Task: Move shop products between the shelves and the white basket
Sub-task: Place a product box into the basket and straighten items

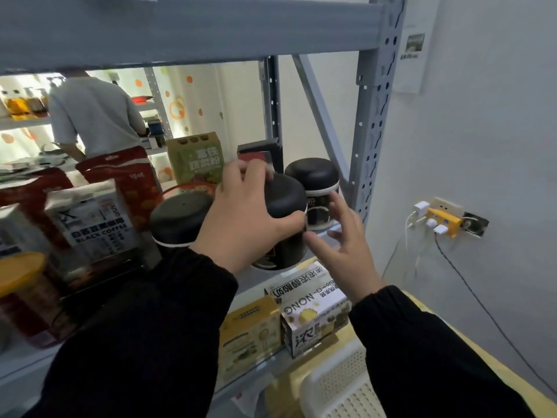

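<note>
Black sleeves (144,342) reach above the white basket (337,387). The left grip (244,218) clasps a black-lidded jar (286,200); the right grip (346,245) is released, fingers spread beside it.

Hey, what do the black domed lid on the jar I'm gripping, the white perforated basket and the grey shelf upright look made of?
The black domed lid is likely matte plastic: soft dull sheen, moulded rounding. The white perforated basket looks plastic, by its moulded grid of holes. The grey shelf upright is probably painted steel: punched slots, thin folded edges.
</note>
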